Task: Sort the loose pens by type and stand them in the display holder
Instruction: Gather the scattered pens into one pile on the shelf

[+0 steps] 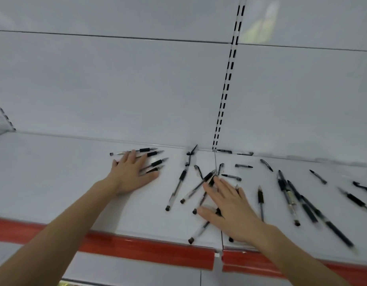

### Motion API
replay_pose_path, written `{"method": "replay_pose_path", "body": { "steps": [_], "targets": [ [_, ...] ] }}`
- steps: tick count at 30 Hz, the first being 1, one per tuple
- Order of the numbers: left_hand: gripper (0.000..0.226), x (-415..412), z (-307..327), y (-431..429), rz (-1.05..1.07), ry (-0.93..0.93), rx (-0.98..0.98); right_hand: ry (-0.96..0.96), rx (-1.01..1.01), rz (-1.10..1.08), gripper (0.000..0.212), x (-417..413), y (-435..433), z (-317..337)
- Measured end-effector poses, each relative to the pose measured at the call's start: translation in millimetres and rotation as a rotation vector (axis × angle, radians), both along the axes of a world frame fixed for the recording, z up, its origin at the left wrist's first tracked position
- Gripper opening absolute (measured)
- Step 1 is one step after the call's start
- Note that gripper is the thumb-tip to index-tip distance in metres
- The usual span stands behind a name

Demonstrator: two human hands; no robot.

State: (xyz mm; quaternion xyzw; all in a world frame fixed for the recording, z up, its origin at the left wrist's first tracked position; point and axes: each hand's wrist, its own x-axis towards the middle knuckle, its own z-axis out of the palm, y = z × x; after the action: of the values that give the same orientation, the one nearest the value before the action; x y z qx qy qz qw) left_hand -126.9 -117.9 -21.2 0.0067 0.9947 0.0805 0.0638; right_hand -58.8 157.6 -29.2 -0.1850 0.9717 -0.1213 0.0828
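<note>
Several black-gripped pens lie scattered on a white shelf (pixel 54 166). My left hand (pixel 131 174) lies flat, fingers spread, over a small row of clear-barrelled pens (pixel 155 163) near the back wall. My right hand (pixel 228 205) lies flat with straight fingers on a crossed heap of clear pens (pixel 196 187) at the shelf's middle. To the right lie darker pens (pixel 291 195), some blurred. Loose caps and short pens (pixel 243 166) lie near the back. No display holder is in view.
The shelf has a red front strip (pixel 149 250) and a joint (pixel 220 236) between two boards under my right hand. A slotted upright (pixel 225 89) runs up the white back panel. A bracket (pixel 3 114) shows at the far left.
</note>
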Motion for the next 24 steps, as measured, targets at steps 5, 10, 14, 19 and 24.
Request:
{"method": "replay_pose_path", "body": {
  "steps": [5,10,14,19,24],
  "targets": [
    [0.064,12,5,25,-0.132,0.230,0.107,-0.002,0.001,-0.007,0.116,-2,-4,-1],
    [0.078,-22,5,-8,0.032,0.095,-0.074,-0.010,-0.014,-0.004,0.111,-2,-6,1],
    [0.064,-20,1,0,0.014,0.140,-0.132,-0.022,-0.042,0.001,0.101,-5,-4,2],
    [0.060,12,7,42,-0.150,0.158,0.021,-0.035,-0.013,-0.002,0.079,-11,2,3],
    [0.084,47,2,69,-0.383,0.104,0.040,-0.001,-0.013,-0.019,0.080,-9,18,9]
  ]
}}
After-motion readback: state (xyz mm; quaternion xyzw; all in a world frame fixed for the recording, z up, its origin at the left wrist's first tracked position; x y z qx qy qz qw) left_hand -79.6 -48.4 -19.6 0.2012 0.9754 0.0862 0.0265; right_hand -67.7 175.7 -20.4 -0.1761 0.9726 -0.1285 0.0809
